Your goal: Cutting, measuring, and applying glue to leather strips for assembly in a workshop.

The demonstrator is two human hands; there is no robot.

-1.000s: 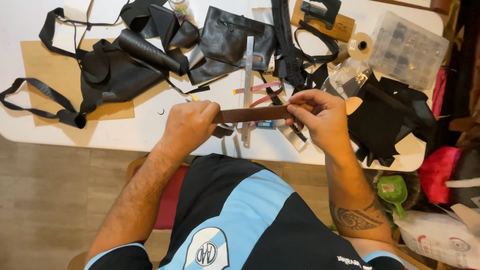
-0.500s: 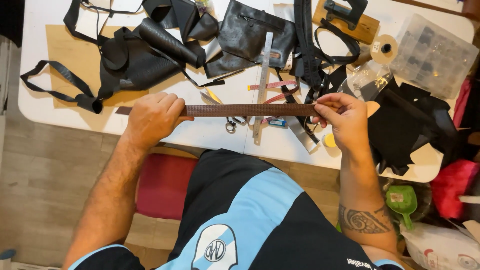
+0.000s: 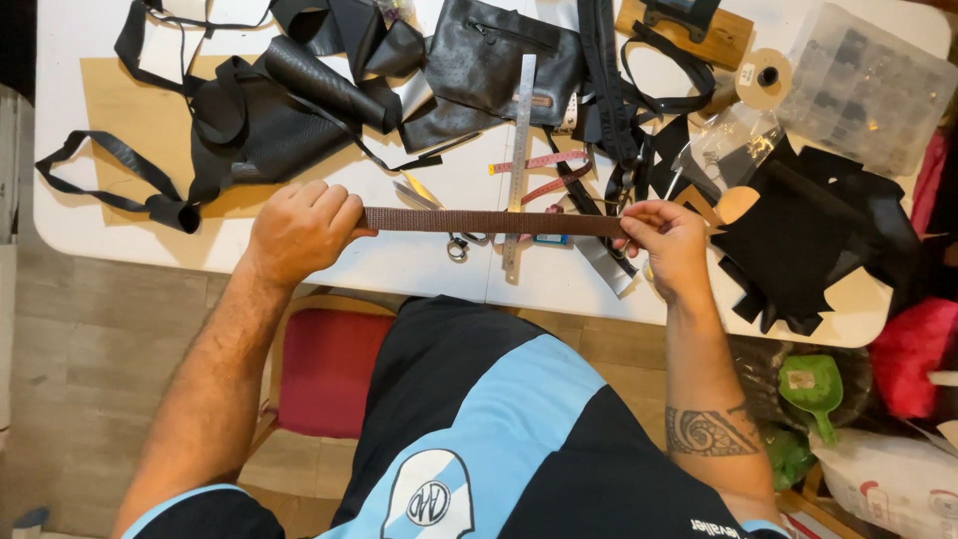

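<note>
A brown webbing strap (image 3: 494,221) is stretched flat and level above the front of the white table (image 3: 399,265). My left hand (image 3: 299,230) pinches its left end and my right hand (image 3: 667,240) pinches its right end. Under the strap lie a steel ruler (image 3: 520,140), pink measuring tape (image 3: 539,165) and small scissors (image 3: 459,245).
Black leather pieces and straps (image 3: 269,110) lie on a cardboard sheet at the left and back. A black pouch (image 3: 494,60), a tape roll (image 3: 763,77), a clear compartment box (image 3: 863,85) and black scraps (image 3: 808,235) fill the right. A red stool (image 3: 324,369) stands below the table edge.
My hands have moved apart, and the strap between them has been drawn out longer. The view has shifted so the table sits further right.
</note>
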